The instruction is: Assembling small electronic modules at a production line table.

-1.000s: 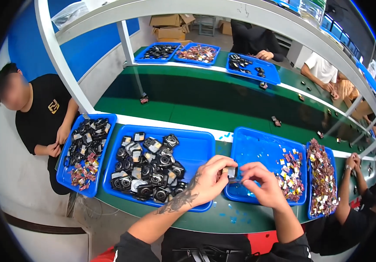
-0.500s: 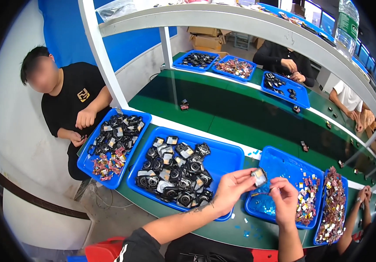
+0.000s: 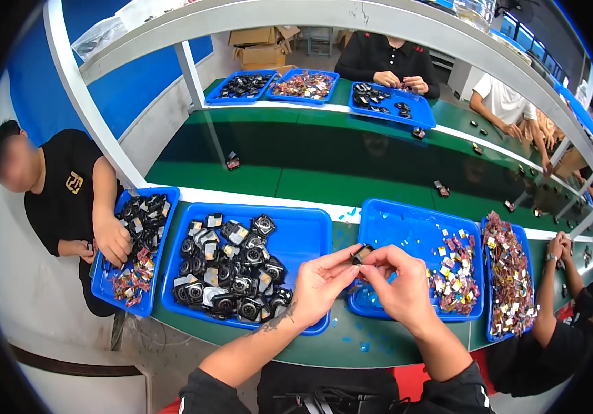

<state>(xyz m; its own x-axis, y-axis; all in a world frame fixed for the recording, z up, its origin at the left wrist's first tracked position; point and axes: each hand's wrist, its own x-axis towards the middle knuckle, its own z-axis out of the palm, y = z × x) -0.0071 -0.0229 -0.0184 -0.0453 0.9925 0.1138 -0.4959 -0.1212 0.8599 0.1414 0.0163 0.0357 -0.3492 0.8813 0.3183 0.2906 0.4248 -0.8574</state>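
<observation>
A small black watch case (image 3: 363, 254) is pinched between the fingertips of both my hands. My left hand (image 3: 323, 286) grips it from the left, thumb and fingers pressed together. From the right, my right hand (image 3: 401, 283) closes its thumb and forefinger on the same piece. Fingers cover much of the case, so details of its inside are hidden. Both hands are above the gap between a blue tray (image 3: 296, 224) of black watch cases (image 3: 243, 286) and a second blue tray (image 3: 407, 210), which holds small pink and white circuit parts (image 3: 456, 279).
A narrow blue tray (image 3: 532, 276) heaped with circuit parts stands at the right. Blue film scraps (image 3: 364, 346) lie on the green table. Left, a co-worker's hand (image 3: 112, 238) is over another blue tray (image 3: 167, 241). A white frame (image 3: 93, 103) rises beyond; a green belt (image 3: 310, 159) crosses behind.
My view has swung right. My right hand, earlier apart from the watch case, now pinches it together with my left. The case is tilted differently. The left co-worker's hand has lowered to the tray.
</observation>
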